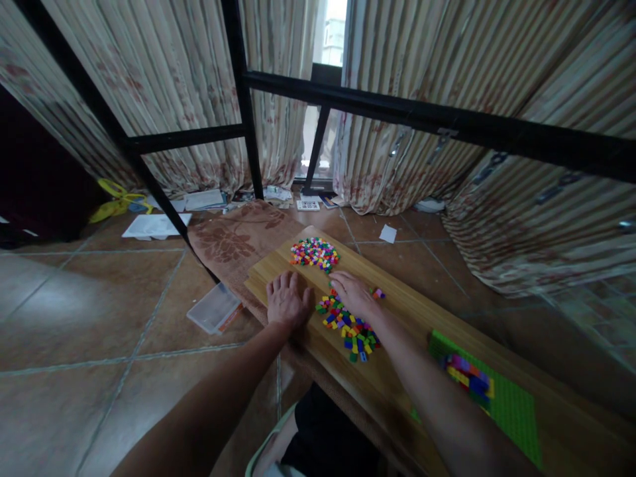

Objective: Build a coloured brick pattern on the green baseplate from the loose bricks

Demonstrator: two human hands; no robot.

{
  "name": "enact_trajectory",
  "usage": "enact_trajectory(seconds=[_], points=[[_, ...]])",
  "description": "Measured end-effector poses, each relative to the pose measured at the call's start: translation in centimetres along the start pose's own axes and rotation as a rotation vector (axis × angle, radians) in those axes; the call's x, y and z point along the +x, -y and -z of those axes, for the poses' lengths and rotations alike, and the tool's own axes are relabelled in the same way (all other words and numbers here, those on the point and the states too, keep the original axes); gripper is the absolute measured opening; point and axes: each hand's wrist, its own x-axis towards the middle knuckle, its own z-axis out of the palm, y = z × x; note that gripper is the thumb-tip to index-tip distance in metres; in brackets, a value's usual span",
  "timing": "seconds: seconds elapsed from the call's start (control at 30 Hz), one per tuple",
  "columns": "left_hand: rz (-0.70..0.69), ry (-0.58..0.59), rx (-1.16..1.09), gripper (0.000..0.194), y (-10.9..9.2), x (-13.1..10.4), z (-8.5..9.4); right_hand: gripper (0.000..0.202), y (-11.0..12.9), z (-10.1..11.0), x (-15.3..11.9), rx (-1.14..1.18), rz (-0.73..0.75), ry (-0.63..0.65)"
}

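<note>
The left fingers [285,281] are spread out palm-down on the counter [412,305], nothing visible in them; the right fingers [339,278] look bunched together and dipped, and you can't tell from here if they've got a brick. As for what could go wrong: the left hand sits close to the counter's edge, so a careless sideways sweep could send bits onto the floor [163,397]. In the middle, the right hand is wedged between two piles, so one shove away from the body would probably mix them. Over on the right, the forearm crosses low near the green baseplate [517,411], so a dropped elbow might clip the bricks built on it [470,377].

Where stuff is: the brick pile [348,324] lies just right of the left fingers, and runs under the right hand and back toward the body. The pile of smaller pieces [314,253] is just beyond both sets of fingers, with its tail end right by the right fingertips. A couple of stray bricks [378,293] sit just right of that hand.
</note>
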Motion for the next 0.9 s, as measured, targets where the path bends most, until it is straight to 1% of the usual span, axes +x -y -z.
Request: enact_trajectory(seconds=[0.13, 0.2, 0.27, 0.33, 0.43, 0.5, 0.53, 0.57, 0.6, 0.67, 0.73, 0.77, 0.83, 0.9], points=[[0.002, 0.004, 0.013, 0.05, -0.1, 0.1, 0.0, 0.032, 1.0, -0.4, 0.5, -0.008, 0.044, 0.076], [0.002, 0.012, 0.012, 0.05, -0.1, 0.1, 0.0, 0.032, 1.7, 0.0, 0.0, -0.006, 0.06, 0.11], [0.0, 0.012, 0.014, 0.051, -0.1, 0.1, -0.1, 0.034, 2.1, 0.8, -0.9, 0.006, 0.05, 0.099], [-0.004, 0.006, 0.019, 0.051, -0.1, 0.1, -0.1, 0.034, 2.3, 1.8, -2.3, 0.068, 0.001, 0.01], [-0.006, 0.005, 0.026, 0.051, -0.1, 0.2, -0.1, 0.033, 2.0, 2.9, -5.6, 0.225, -0.153, -0.25], [-0.004, 0.013, 0.029, 0.051, -0.2, 0.2, -0.1, 0.032, 1.9, 2.8, -8.0, 0.285, -0.278, -0.422], [-0.004, 0.016, 0.033, 0.051, -0.3, 0.2, -0.1, 0.032, 1.9, 2.5, -9.0, 0.291, -0.33, -0.474], [-0.003, 0.018, 0.038, 0.051, -0.3, 0.2, -0.1, 0.03, 2.1, 2.1, -9.7, 0.284, -0.348, -0.49], [-0.002, 0.017, 0.045, 0.05, -0.4, 0.2, -0.1, 0.027, 2.5, 1.6, -10.2, 0.261, -0.329, -0.48], [0.0, 0.01, 0.06, 0.05, -0.4, 0.2, -0.1, 0.022, 3.5, 0.5, -10.1, 0.173, -0.216, -0.388], [0.003, 0.003, 0.072, 0.05, -0.4, 0.2, 0.0, 0.021, 4.6, -0.5, -9.1, 0.054, -0.115, -0.27], [0.004, 0.003, 0.077, 0.05, -0.4, 0.2, 0.0, 0.023, 5.1, -0.9, -8.5, -0.002, -0.088, -0.215], [0.004, 0.005, 0.084, 0.051, -0.4, 0.1, 0.0, 0.026, 5.6, -1.3, -7.4, -0.096, -0.077, -0.127], [0.003, 0.002, 0.083, 0.051, -0.4, 0.1, -0.1, 0.026, 5.6, -1.4, -6.7, -0.165, -0.091, -0.069]])
